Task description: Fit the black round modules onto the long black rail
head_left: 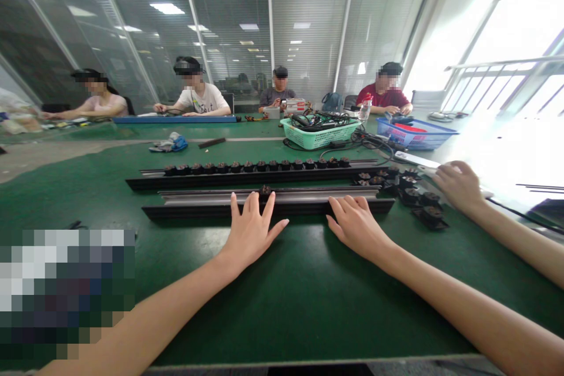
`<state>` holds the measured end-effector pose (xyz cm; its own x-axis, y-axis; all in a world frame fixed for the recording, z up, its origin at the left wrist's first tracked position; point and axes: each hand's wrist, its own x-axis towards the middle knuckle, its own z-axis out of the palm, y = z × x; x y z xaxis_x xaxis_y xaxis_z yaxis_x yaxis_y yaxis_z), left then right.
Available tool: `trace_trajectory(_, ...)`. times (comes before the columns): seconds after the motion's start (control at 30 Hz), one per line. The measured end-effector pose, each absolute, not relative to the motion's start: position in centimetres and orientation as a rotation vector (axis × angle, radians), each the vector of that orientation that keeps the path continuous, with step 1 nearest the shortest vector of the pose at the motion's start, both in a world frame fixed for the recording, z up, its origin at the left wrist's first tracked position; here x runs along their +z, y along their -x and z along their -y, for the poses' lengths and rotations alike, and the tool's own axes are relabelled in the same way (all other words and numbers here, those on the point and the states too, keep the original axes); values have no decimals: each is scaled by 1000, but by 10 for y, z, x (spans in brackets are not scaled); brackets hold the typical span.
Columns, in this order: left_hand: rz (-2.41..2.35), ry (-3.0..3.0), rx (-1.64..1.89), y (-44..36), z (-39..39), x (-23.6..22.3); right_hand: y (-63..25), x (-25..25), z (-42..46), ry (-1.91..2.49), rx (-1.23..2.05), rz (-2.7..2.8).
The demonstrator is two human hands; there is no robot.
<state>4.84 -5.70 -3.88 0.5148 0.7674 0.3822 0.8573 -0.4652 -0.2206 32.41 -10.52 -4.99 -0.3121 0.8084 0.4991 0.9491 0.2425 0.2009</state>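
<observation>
A long black rail with a silver channel (304, 195) lies across the green table in front of me. My left hand (249, 226) is over its near edge, fingers spread and thumb stretched out. The fingertips are beside a small black fitting (265, 190) sitting in the channel, the index finger closest to it. Farther right, my right hand (358, 223) has its fingers together over the near edge of the same rail, with the thumb low at its front. Behind lies a second black rail (194, 181) bearing a row of several similar fittings.
Loose black fittings (412, 195) cluster beyond the rails' right end. Another person's hand (460, 185) reaches in there, near a white strip (416, 160). Farther back are a green basket (319, 136) of cables, a blue basket (418, 136) and gloves (170, 143). Several people sit opposite.
</observation>
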Motion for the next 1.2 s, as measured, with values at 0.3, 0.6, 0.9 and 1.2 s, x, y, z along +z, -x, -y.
trace_trajectory(0.3, 1303, 2374, -356, -45, 55, -40, -327, -47, 102, 1608, -661, 2196)
trace_trajectory(0.6, 1292, 2344, -342, -47, 60, -33, -284, -8, 76, 1644, -234, 2262)
trace_trajectory(0.9, 1259, 2423, -381, -46, 61, -33, -220, 0, 40, 1534, 58, 2101)
trace_trajectory(1.2, 1252, 2488, -452, -48, 61, -31, -216, -17, 25, 1502, 168, 2036)
